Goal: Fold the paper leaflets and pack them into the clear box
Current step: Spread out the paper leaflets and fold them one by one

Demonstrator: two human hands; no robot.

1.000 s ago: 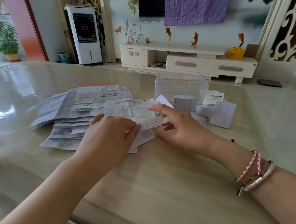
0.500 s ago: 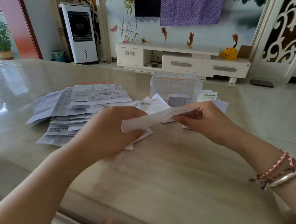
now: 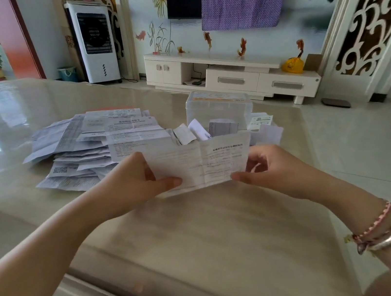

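I hold one creased white leaflet (image 3: 200, 163) up above the table, spread out flat and facing me. My left hand (image 3: 138, 180) pinches its left edge with the thumb on the front. My right hand (image 3: 267, 169) pinches its lower right corner. Behind the leaflet stands the clear box (image 3: 219, 108), with folded papers showing through its wall. A loose pile of unfolded leaflets (image 3: 92, 148) lies to the left of the box. A few small folded papers (image 3: 264, 126) lie against the box's right side.
The glossy beige table (image 3: 203, 236) runs to an edge on the right, with tiled floor beyond. A white TV cabinet (image 3: 228, 73) and a white air cooler (image 3: 95, 40) stand against the far wall.
The leaflet was lifted off the pile, raised and opened out from a narrow folded strip to a flat sheet between both hands.
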